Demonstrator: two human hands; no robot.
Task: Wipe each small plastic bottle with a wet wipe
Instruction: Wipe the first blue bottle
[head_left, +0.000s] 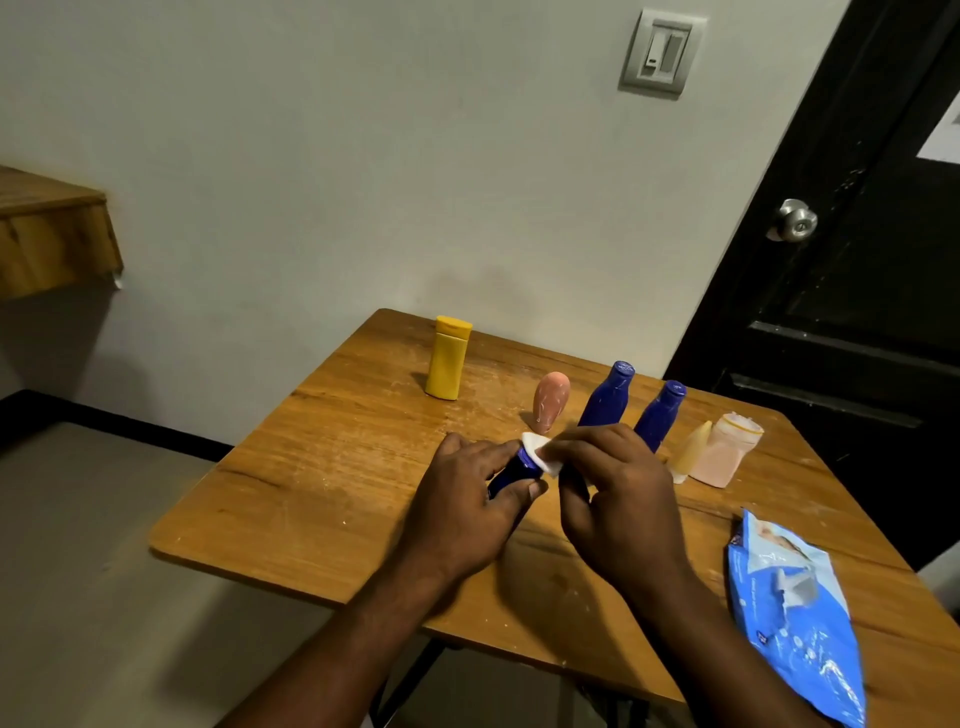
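At the middle of the table, your left hand grips a blue bottle, fingers and thumb curled round its body. The bottle lies tilted, its far end toward your right hand. That hand pinches a white wipe and presses it on the bottle's far end.

Step in hand: wiping this bottle. Judged from the contact, only the end is covered; the body under your left fingers remains.

Next move:
1. Draw the wipe down the body.
2. Turn the bottle in the left grip so hidden faces come round.
3. Stand the bottle apart from the others.

Behind your hands stand a yellow bottle, a peach bottle, two blue bottles, a cream bottle and a pink bottle. Whether any is wiped cannot be told. The pack lies at your right for a fresh wipe.
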